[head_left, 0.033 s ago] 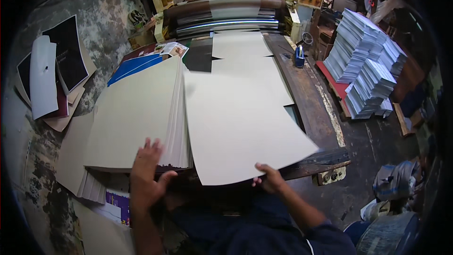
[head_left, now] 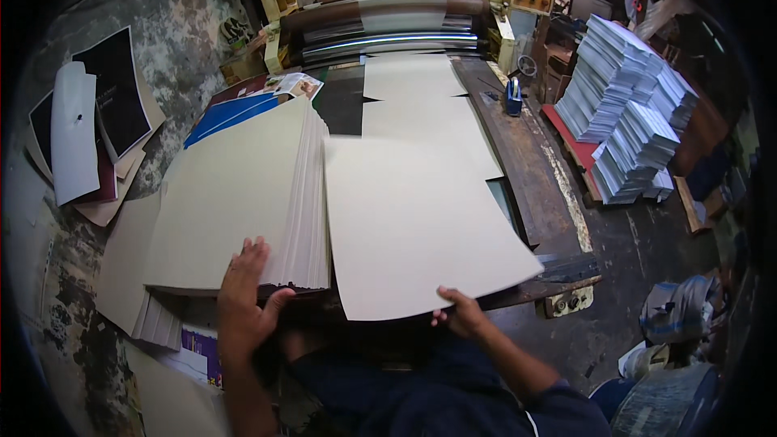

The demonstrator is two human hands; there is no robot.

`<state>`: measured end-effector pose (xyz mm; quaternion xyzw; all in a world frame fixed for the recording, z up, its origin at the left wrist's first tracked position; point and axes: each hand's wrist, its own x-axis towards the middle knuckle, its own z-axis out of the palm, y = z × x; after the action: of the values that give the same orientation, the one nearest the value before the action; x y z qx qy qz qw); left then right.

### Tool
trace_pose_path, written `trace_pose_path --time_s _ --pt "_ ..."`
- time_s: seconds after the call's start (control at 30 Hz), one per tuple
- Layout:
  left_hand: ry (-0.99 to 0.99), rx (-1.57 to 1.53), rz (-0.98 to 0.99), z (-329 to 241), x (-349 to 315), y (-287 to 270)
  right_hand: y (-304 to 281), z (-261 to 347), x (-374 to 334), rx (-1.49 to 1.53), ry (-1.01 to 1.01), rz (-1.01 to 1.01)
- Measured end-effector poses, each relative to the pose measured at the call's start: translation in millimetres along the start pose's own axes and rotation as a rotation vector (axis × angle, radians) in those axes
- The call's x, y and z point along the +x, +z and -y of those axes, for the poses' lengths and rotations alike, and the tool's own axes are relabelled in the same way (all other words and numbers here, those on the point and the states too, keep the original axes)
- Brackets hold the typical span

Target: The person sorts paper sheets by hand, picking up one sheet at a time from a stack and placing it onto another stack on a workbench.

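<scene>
A large cream paper sheet lies tilted over the feed table, its near edge toward me. My right hand pinches that near edge, thumb on top and fingers beneath. To the left stands a thick stack of cream sheets. My left hand rests at the stack's near edge, fingers stretched over the top sheet and thumb apart. Beyond the held sheet, other cream sheets run up the table to the shiny rollers of a machine.
Piles of white paper stand on a red-topped pallet at the right. A blue tape dispenser sits on the table's right rail. Loose black and white sheets lean on the left wall. Wrapped rolls lie at lower right.
The held sheet has shifted slightly toward me, and its right corner has moved a little left and down. My left hand has slid slightly left.
</scene>
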<state>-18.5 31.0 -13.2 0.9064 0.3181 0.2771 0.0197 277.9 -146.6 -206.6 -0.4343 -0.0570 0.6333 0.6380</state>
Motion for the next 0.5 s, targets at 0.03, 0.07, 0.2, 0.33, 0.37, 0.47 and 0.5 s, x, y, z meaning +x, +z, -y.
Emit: trace_pose_path --time_s 0.03,0.07,0.2,0.33,0.37,0.47,0.5 --pt "-0.030 -0.003 0.010 6 -2 0 -12 -15 0 0.004 0.038 0.017" --pt "-0.059 -0.009 0.026 11 -4 3 -25 -30 -1 0.011 0.078 0.028" --pt "-0.047 0.107 -0.051 16 -16 17 -38 -62 -11 -0.059 0.165 0.007" --pt "-0.051 0.172 -0.187 14 -17 24 -33 -55 -3 -0.044 0.127 -0.055" --pt "-0.063 0.175 -0.215 14 -17 24 -36 -50 7 -0.015 0.098 -0.033" --pt "-0.086 0.119 -0.230 14 -18 21 -33 -29 31 0.028 0.059 -0.021" --pt "-0.081 0.122 -0.233 13 -17 18 -35 -25 39 0.045 0.044 -0.006"
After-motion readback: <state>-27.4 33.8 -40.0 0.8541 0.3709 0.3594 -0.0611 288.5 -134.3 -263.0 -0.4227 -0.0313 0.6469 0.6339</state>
